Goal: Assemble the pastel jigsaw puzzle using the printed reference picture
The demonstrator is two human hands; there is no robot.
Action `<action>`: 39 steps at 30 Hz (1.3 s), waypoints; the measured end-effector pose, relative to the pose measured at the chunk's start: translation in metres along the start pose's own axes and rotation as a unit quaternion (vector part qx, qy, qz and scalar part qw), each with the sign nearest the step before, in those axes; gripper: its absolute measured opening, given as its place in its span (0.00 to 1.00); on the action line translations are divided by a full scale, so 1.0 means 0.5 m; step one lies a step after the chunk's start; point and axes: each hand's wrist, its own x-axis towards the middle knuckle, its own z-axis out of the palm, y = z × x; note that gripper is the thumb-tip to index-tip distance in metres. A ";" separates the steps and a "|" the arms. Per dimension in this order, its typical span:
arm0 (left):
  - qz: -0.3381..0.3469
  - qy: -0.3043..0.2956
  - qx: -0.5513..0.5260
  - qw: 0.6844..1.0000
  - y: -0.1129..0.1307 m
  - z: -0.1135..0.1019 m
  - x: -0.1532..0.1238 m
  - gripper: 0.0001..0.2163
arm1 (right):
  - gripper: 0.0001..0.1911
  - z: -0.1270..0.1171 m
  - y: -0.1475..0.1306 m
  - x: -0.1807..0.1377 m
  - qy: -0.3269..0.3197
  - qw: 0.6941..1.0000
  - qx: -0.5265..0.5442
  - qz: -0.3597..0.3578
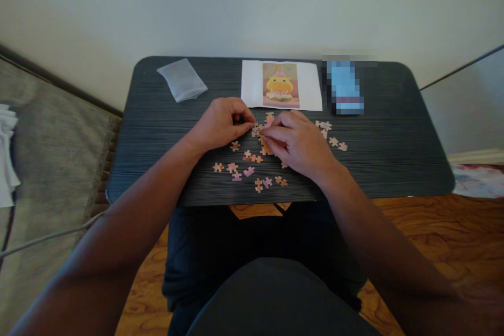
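Several jigsaw puzzle pieces (pixel 256 158) in orange and pink lie scattered over the dark table, some close together between my hands. My left hand (pixel 222 123) rests at the left of the cluster, thumb and forefinger pinched at the edge of a puzzle piece (pixel 255 128). From the right, my right hand (pixel 301 142) reaches over the cluster with its fingers curled down onto an orange puzzle piece (pixel 265 147). Part of the cluster is hidden beneath the right hand. Behind the hands lies a white sheet (pixel 252 84) printed with a yellow cartoon figure in a party hat.
A clear plastic bag (pixel 183 81) lies at the back left of the dark table (pixel 394 163). At the back right is a blurred-out phone-like object (pixel 344 86). More loose pieces (pixel 334 142) lie right of my right hand. A wall runs along the table's far edge.
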 end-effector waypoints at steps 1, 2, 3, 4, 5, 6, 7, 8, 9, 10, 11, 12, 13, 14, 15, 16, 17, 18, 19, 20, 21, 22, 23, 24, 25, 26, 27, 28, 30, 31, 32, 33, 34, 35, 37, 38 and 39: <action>0.007 -0.004 0.001 1.000 0.000 -0.003 -0.001 0.05 | 0.12 0.001 0.001 -0.001 0.006 1.000 0.000 -0.001; 0.013 -0.008 0.003 1.000 -0.001 -0.005 -0.001 0.05 | 0.12 0.002 0.002 -0.001 0.011 1.000 0.000 -0.001; 0.019 -0.011 0.007 1.000 -0.001 -0.008 -0.002 0.06 | 0.12 0.003 0.003 -0.003 0.015 1.000 -0.001 -0.001; 0.023 -0.015 0.013 1.000 -0.001 -0.010 -0.003 0.06 | 0.12 0.004 0.004 -0.004 0.018 1.000 -0.003 0.000; 0.024 -0.018 0.016 0.999 -0.001 -0.011 -0.004 0.07 | 0.12 0.004 0.005 -0.005 0.018 1.000 -0.005 0.002; 0.025 -0.020 0.018 0.999 -0.001 -0.012 -0.004 0.07 | 0.13 0.004 0.005 -0.006 0.016 1.000 -0.006 0.003; 0.025 -0.022 0.019 0.999 0.000 -0.012 -0.005 0.07 | 0.13 0.004 0.005 -0.006 0.015 1.000 -0.007 0.005; 0.026 -0.024 0.021 0.999 0.000 -0.012 -0.005 0.07 | 0.13 0.004 0.005 -0.007 0.014 1.000 -0.008 0.007; 0.027 -0.025 0.023 0.999 0.001 -0.011 -0.005 0.07 | 0.14 0.004 0.004 -0.007 0.014 1.000 -0.007 0.008; 0.028 -0.027 0.026 0.999 0.001 -0.009 -0.005 0.07 | 0.14 0.004 0.004 -0.008 0.014 1.000 -0.007 0.010; 0.028 -0.028 0.029 0.999 0.002 -0.008 -0.004 0.06 | 0.14 0.004 0.004 -0.008 0.014 1.000 -0.007 0.011; 0.027 -0.028 0.030 0.999 0.003 -0.007 -0.004 0.06 | 0.14 0.005 0.004 -0.008 0.014 1.000 -0.007 0.012; 0.024 -0.027 0.027 0.999 0.004 -0.005 -0.004 0.06 | 0.15 0.005 0.004 -0.008 0.014 1.000 -0.006 0.013; 0.020 -0.025 0.021 0.999 0.005 -0.004 -0.003 0.05 | 0.15 0.005 0.005 -0.008 0.013 1.000 -0.005 0.014; 0.016 -0.023 0.013 1.000 0.007 -0.002 -0.003 0.05 | 0.15 0.005 0.005 -0.008 0.011 1.000 -0.003 0.015; 0.011 -0.020 0.006 1.000 0.008 -0.001 -0.003 0.05 | 0.15 0.005 0.006 -0.008 0.008 1.000 -0.002 0.017; 0.004 -0.018 0.001 1.000 0.009 0.000 -0.003 0.05 | 0.15 0.006 0.006 -0.007 0.005 1.000 0.000 0.020; -0.003 -0.015 -0.003 1.000 0.010 0.001 -0.003 0.05 | 0.15 0.006 0.007 -0.007 0.003 1.000 0.000 0.021; -0.012 -0.012 -0.007 1.000 0.011 0.003 -0.002 0.04 | 0.15 0.006 0.008 -0.006 0.000 1.000 0.001 0.023; -0.019 -0.011 -0.009 1.000 0.012 0.004 -0.002 0.04 | 0.15 0.006 0.008 -0.006 -0.001 1.000 0.001 0.025; -0.025 -0.010 -0.012 1.000 0.012 0.005 -0.001 0.04 | 0.15 0.006 0.008 -0.006 -0.002 1.000 0.002 0.026; -0.030 -0.010 -0.016 0.999 0.013 0.006 0.000 0.04 | 0.15 0.005 0.008 -0.006 -0.003 1.000 0.004 0.026; -0.034 -0.009 -0.018 0.999 0.013 0.007 0.001 0.04 | 0.15 0.005 0.008 -0.006 -0.002 1.000 0.004 0.027; -0.037 -0.009 -0.020 0.999 0.014 0.008 0.001 0.03 | 0.15 0.005 0.008 -0.006 -0.001 1.000 0.004 0.028; -0.041 -0.008 -0.022 0.999 0.014 0.010 0.002 0.03 | 0.15 0.004 0.007 -0.006 0.000 1.000 0.003 0.029; -0.044 -0.006 -0.022 0.999 0.014 0.012 0.003 0.03 | 0.15 0.004 0.007 -0.006 0.000 1.000 0.000 0.030; -0.048 -0.005 -0.022 0.999 0.014 0.014 0.003 0.02 | 0.15 0.003 0.006 -0.006 0.000 1.000 -0.002 0.030; -0.051 -0.003 -0.020 0.998 0.014 0.016 0.004 0.02 | 0.15 0.003 0.006 -0.006 -0.001 1.000 -0.004 0.029; -0.057 0.003 -0.013 0.998 0.013 0.020 0.005 0.02 | 0.15 0.004 0.006 -0.005 -0.001 1.000 -0.006 0.026; -0.059 0.005 -0.008 0.998 0.012 0.022 0.006 0.02 | 0.15 0.004 0.006 -0.005 -0.001 1.000 -0.005 0.025; -0.060 0.007 -0.003 0.998 0.011 0.023 0.006 0.03 | 0.15 0.005 0.007 -0.005 0.000 1.000 -0.004 0.025; -0.059 0.009 0.000 0.998 0.009 0.024 0.007 0.04 | 0.15 0.006 0.007 -0.005 0.001 1.000 -0.002 0.025; -0.058 0.010 0.003 0.998 0.008 0.025 0.008 0.05 | 0.15 0.006 0.008 -0.005 0.001 1.000 0.001 0.026; -0.057 0.010 0.005 0.998 0.007 0.025 0.008 0.05 | 0.15 0.007 0.009 -0.005 0.001 1.000 0.003 0.027; -0.055 0.009 0.010 0.998 0.007 0.025 0.009 0.07 | 0.16 0.007 0.010 -0.005 0.000 1.000 0.008 0.028; -0.056 0.008 0.011 0.998 0.007 0.024 0.010 0.07 | 0.16 0.007 0.010 -0.005 -0.001 1.000 0.010 0.029; -0.057 0.007 0.012 0.998 0.008 0.023 0.010 0.07 | 0.16 0.007 0.011 -0.006 -0.001 1.000 0.010 0.030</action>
